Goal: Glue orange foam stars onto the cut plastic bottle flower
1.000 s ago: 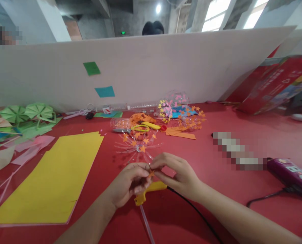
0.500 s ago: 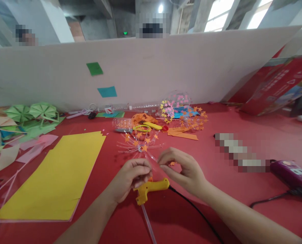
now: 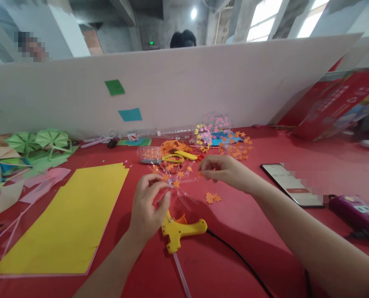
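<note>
A clear plastic bottle piece (image 3: 172, 182), cut into thin spread strips with orange stars stuck on some, lies in front of me. My left hand (image 3: 148, 203) is at its near left side, fingers curved and thumb apart, with fingertips against or just over the strips; contact is unclear. My right hand (image 3: 223, 171) pinches a small orange star (image 3: 201, 174) beside the right-hand strips. Below them lies a yellow glue gun (image 3: 184, 229) with a clear glue stick in its back. Several loose orange stars (image 3: 213, 198) lie on the table right of the strips.
Yellow paper sheets (image 3: 69, 211) lie at left, near green folded paper shapes (image 3: 44, 140). Scissors (image 3: 173, 158), a yellow-handled cutter (image 3: 186, 155) and star-covered plastic pieces (image 3: 215, 128) sit behind. A phone (image 3: 291, 184) and purple device (image 3: 358, 215) lie right. A white board (image 3: 172, 87) stands behind.
My hands have moved apart. My left hand has shifted left and up to the strips; my right has moved up and forward with a star, uncovering the loose stars.
</note>
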Demonstrator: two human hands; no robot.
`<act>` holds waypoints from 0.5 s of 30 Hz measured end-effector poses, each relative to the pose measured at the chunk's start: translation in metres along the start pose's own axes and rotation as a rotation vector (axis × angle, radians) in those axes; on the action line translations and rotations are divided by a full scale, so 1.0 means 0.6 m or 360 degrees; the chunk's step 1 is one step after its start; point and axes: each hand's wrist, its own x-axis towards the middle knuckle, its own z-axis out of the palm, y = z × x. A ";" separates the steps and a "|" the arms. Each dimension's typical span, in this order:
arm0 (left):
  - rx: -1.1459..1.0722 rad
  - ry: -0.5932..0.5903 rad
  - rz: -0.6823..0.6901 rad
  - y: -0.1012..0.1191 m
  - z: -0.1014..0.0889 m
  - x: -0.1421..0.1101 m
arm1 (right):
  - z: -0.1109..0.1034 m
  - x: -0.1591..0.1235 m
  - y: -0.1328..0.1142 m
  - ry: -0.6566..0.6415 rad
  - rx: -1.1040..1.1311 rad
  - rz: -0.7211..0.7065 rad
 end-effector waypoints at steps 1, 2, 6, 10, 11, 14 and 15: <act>0.0058 0.0012 0.0034 0.001 0.002 -0.001 | 0.004 0.001 0.003 -0.0107 -0.0057 0.0022; 0.0112 0.0013 0.0067 0.002 0.005 -0.003 | 0.009 0.001 0.007 -0.0188 -0.0109 0.0028; 0.0274 -0.0033 0.0183 0.010 0.018 -0.010 | 0.034 -0.006 0.019 -0.0296 -0.0174 -0.0025; 0.0385 -0.0101 0.0204 0.014 0.028 -0.011 | 0.049 -0.013 0.019 -0.0355 -0.0081 -0.0073; 0.0413 -0.0113 0.0200 0.014 0.030 -0.010 | 0.050 -0.015 0.018 -0.0371 -0.0065 -0.0085; 0.0486 -0.0128 0.0178 0.010 0.034 -0.008 | 0.052 -0.020 0.013 -0.0380 -0.0065 -0.0137; 0.0499 -0.0125 0.0169 0.009 0.034 -0.007 | 0.052 -0.022 0.012 -0.0377 -0.0071 -0.0155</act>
